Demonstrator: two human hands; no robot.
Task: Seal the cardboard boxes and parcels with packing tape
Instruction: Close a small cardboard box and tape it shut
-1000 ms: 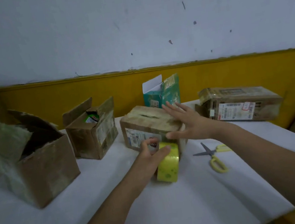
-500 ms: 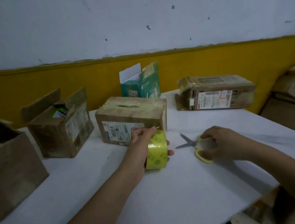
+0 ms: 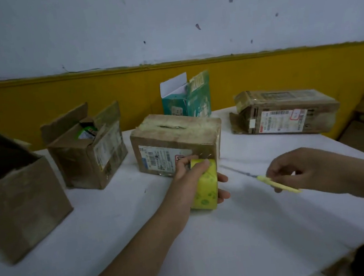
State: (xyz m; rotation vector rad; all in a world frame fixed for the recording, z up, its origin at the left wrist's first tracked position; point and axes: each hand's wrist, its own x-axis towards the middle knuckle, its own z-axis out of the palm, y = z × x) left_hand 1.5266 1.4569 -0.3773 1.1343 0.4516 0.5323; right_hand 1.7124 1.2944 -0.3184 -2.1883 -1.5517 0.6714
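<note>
Gripping the tape (image 3: 203, 182), the left hand (image 3: 188, 179) curls round it just before the box (image 3: 172, 142); the right hand (image 3: 309, 170) pinches scissors (image 3: 276, 184), blades aimed toward those fingers. Probably one strip awaits cutting; open boxes (image 3: 87, 151) left of them stand unsealed.

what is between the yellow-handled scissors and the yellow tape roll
Nothing visible: only bare white table lies between the yellow-handled scissors in the right hand and the yellow tape roll, which the left hand grips by the brown cardboard box.
</note>
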